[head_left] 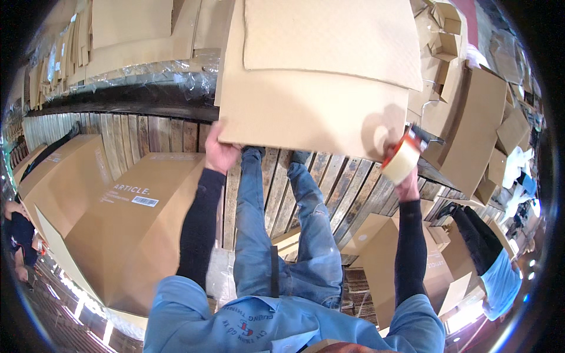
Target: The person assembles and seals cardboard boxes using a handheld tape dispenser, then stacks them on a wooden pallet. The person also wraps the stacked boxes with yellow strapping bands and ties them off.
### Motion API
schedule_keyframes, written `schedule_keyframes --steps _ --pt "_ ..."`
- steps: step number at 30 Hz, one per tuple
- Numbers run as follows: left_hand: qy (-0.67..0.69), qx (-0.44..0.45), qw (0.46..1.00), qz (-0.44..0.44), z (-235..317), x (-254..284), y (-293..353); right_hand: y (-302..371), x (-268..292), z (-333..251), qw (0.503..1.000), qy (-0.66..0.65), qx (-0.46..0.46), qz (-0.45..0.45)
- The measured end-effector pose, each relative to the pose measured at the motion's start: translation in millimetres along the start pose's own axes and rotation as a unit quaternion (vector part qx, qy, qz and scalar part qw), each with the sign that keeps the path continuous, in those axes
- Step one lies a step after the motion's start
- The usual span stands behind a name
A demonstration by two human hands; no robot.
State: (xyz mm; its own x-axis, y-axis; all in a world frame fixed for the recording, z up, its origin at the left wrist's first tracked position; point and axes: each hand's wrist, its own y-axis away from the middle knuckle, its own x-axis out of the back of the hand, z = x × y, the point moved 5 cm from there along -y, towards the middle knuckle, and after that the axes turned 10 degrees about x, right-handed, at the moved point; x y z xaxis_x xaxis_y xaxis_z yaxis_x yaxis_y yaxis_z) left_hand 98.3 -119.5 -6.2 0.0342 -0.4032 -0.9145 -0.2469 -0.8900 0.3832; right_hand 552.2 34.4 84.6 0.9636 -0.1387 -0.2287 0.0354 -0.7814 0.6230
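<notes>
A large brown cardboard sheet [312, 115] lies in front of me, its near edge toward my body. Another cardboard layer [329, 38] rests on top of it, farther back. My left hand [222, 150] grips the sheet's near left corner, with part of the fingers out of sight under the board. At the near right corner, my right hand [406, 187] is closed round a tape dispenser [402, 157] with a wide pale roll and red and dark parts. The dispenser covers some of the fingers and casts a shadow on the cardboard.
Big cardboard boxes [141, 200] stand on my left, more boxes [403, 259] on my right. Wooden slats [282, 194] lie underfoot. Stacked flat cardboard [135, 26] and clear plastic wrap [194, 79] are at the far left. A person in blue [503, 282] is at the right, another person [22, 235] far left.
</notes>
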Motion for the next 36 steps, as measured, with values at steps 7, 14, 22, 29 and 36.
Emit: schedule_keyframes --steps 7,14,22,29,36 --pt "-0.001 -0.036 0.988 0.149 -64.8 54.4 73.8 225.2 62.3 34.3 0.982 0.136 -0.050 0.120" --pt "-0.312 0.285 0.857 0.293 -121.6 -90.9 98.2 387.7 114.9 34.2 0.972 0.105 -0.121 0.172" --pt "-0.495 0.442 0.747 0.033 -220.8 -192.8 55.2 508.7 133.8 25.4 0.892 -0.145 0.066 0.422" --pt "-0.553 0.415 0.720 -0.064 -360.7 -249.6 53.7 545.0 69.9 92.7 0.769 -0.469 0.279 0.332" --pt "-0.588 0.493 0.630 -0.117 -551.9 -258.2 111.5 552.6 37.9 50.1 0.657 -0.530 0.394 0.363"
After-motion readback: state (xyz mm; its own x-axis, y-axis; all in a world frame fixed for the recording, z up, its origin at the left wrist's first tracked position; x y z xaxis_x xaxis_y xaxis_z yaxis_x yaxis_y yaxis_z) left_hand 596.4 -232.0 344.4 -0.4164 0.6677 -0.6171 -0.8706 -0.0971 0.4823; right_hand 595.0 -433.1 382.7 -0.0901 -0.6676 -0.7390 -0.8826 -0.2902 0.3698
